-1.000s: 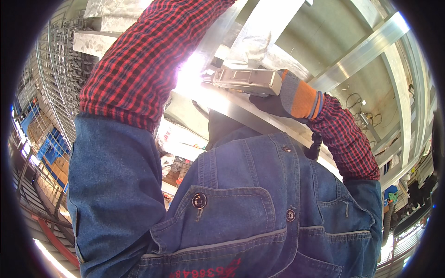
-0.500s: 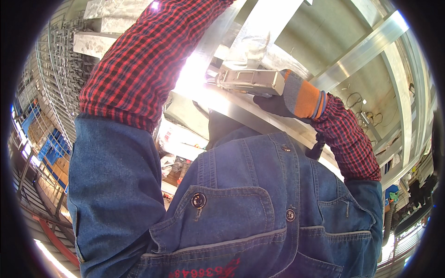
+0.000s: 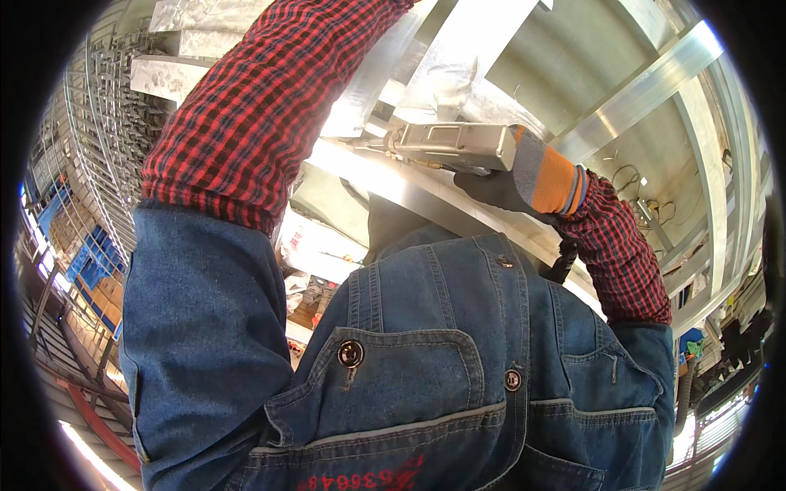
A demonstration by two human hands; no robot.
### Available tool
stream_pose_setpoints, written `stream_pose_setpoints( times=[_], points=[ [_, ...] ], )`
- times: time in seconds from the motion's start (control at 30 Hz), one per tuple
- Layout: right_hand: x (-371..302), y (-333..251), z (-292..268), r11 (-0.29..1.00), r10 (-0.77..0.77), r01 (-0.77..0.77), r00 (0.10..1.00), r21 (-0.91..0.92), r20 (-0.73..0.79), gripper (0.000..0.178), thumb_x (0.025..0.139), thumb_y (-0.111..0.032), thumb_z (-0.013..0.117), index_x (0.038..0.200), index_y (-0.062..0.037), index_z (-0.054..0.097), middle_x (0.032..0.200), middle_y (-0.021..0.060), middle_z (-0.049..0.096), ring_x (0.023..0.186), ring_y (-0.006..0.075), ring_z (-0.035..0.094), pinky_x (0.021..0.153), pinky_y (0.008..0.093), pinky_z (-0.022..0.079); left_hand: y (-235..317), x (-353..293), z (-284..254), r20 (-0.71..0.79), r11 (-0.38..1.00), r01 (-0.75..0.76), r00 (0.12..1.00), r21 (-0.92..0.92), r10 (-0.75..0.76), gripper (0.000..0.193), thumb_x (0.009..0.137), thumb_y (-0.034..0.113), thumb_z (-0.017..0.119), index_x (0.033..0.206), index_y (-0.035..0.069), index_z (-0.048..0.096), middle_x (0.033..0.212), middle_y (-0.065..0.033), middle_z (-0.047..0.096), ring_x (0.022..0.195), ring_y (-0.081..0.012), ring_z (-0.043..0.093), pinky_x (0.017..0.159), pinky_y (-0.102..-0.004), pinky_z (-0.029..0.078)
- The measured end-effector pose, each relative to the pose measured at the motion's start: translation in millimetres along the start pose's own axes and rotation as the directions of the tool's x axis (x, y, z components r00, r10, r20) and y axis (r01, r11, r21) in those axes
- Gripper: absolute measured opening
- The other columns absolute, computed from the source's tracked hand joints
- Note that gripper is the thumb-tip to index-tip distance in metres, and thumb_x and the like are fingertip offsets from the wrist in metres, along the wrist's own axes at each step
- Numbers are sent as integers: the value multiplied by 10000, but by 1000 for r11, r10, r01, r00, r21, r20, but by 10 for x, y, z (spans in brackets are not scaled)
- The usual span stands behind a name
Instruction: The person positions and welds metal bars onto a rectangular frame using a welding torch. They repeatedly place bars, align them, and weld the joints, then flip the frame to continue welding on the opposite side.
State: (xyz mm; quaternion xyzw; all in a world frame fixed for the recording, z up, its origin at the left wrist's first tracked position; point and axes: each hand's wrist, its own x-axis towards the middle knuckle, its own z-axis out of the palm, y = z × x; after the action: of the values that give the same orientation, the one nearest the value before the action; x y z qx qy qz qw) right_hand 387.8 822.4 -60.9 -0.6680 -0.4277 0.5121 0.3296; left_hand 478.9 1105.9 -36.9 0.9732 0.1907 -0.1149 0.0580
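Note:
My right hand [image 3: 524, 176], in a grey, orange and black work glove, is closed around a boxy metal welding gun [image 3: 454, 146]. The gun's narrow tip points left, at a bright metal bar [image 3: 360, 168] that runs diagonally below it. Just beyond the tip, broad flat metal pieces [image 3: 463, 61] meet the frame. My left arm, in a red and black checked sleeve [image 3: 270, 90], stretches up across the work to the top edge. The left hand itself lies outside the picture.
Shiny metal beams [image 3: 647, 90] form a frame at the upper right, with loose cables [image 3: 647, 196] below. Metal racking [image 3: 98, 139] stands on the left, near a blue cloth-like thing [image 3: 94, 258]. Pale metal bar ends [image 3: 164, 75] jut out beside my left sleeve.
The intense white glare at the gun's tip has gone out. My right hand and the welding gun have shifted slightly right. The left arm is almost unchanged.

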Motion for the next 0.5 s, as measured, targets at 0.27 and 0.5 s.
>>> stream_pose_setpoints(
  times=[0.27,0.5],
  points=[
    [49,-135,-61,995,-56,57,998,84,-11,379,964,-265,756,1306,-103,740,1086,134,778,959,292,754,868,400,603,-4,44,37,35,1000,23,999,-5,-23,1239,805,664,827,1754,180,194,1822,-172,172,1623,-469,270,1304,-580,315],
    [113,-109,-4,981,-120,120,993,152,-10,367,964,-192,782,1318,-107,736,1162,118,776,1040,275,759,922,392,598,-101,135,226,-147,995,-15,989,103,30,1116,858,499,809,1750,181,218,1820,-175,192,1610,-479,298,1280,-589,332]
  ],
)
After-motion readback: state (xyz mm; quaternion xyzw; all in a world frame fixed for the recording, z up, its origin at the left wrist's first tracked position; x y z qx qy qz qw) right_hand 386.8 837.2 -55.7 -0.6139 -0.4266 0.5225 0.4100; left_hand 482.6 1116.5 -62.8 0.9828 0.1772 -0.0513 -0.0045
